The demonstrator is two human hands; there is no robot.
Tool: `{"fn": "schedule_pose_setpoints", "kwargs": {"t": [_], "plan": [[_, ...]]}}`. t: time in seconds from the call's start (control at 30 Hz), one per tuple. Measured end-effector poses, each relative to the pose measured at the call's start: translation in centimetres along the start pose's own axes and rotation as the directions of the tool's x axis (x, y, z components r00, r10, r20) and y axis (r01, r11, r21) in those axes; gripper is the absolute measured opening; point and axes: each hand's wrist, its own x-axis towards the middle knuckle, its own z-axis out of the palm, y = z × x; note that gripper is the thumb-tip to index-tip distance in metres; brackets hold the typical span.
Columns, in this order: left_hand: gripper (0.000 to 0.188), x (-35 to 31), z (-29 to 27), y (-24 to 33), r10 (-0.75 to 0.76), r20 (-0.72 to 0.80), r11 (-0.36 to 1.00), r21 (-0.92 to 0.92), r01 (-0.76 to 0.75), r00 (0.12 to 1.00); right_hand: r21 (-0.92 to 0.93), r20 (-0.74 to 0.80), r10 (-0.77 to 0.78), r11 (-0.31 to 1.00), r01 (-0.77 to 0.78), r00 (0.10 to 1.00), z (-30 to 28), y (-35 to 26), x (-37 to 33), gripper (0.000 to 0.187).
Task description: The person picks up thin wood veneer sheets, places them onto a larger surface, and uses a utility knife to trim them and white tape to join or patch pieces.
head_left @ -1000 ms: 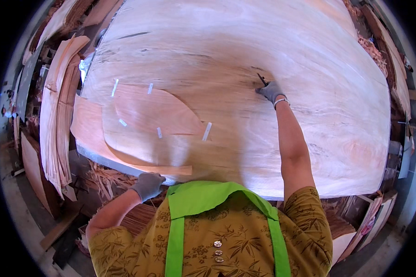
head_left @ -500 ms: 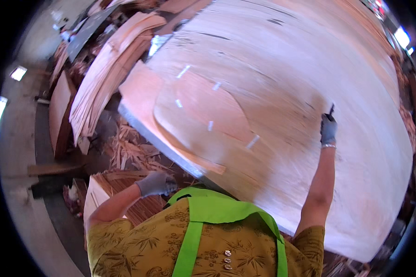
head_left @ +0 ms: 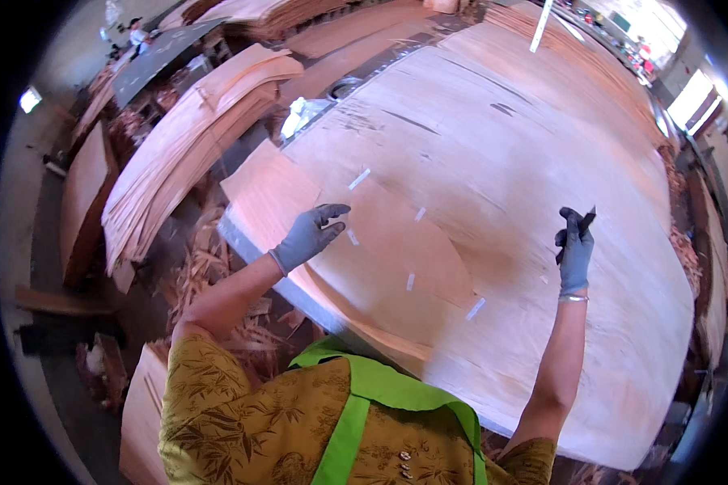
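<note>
A large pale wood veneer sheet [head_left: 574,339] lies spread before me. On its left part is a reddish veneer patch [head_left: 408,242] with several short white tape strips [head_left: 476,309] along its edges. My left hand [head_left: 303,236], in a grey glove with dark fingertips, hovers at the patch's left side, fingers apart and holding nothing. Beside it, a loose veneer piece [head_left: 268,184] overlaps the sheet's left edge. Over the sheet's right half, my gloved right hand [head_left: 574,250] is closed round a small dark knife [head_left: 588,217], its tip pointing up and right.
Curved veneer stacks [head_left: 194,133] stand to the left, with wood scraps [head_left: 194,279] on the floor below them. A white plastic bag [head_left: 302,115] lies past the sheet's far left edge. Another person [head_left: 137,36] is at the far left. More stacked veneer [head_left: 574,61] lies at the back.
My left hand has risen from beside my body to the sheet's left part, its fingers opening. My right hand still holds the knife, now turned more to the right. The view has shifted.
</note>
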Motion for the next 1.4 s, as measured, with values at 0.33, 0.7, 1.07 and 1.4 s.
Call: {"fn": "schedule_pose_setpoints", "kwargs": {"t": [0.33, 0.7, 1.07, 1.4], "plan": [[0.032, 8.6, -7.5, -4.8, 0.153, 0.013, 0.985, -0.078, -0.151, 0.988, 0.110, -0.365, 0.012, 0.994, 0.030, 0.931, 11.4, -7.4, 10.9, 0.028], [0.037, 16.2, -9.7, -1.2, 0.319, -0.021, 0.940, -0.119, -0.319, 0.948, -0.003, -0.359, -0.313, 0.942, 0.334, 0.879, 16.5, -10.4, 23.3, 0.064], [0.029, 29.5, -5.9, 11.4, 0.626, -0.125, 0.766, -0.086, -0.637, 0.770, 0.321, -0.057, -0.090, 0.942, 0.103, 0.994, 23.2, -15.9, 13.0, 0.017], [0.033, 30.7, -0.9, 24.0, 0.447, 0.296, 0.825, -0.500, -0.262, 0.844, 0.264, -0.086, -0.162, 0.948, 0.180, 0.983, 20.5, -16.6, 9.3, 0.022]]}}
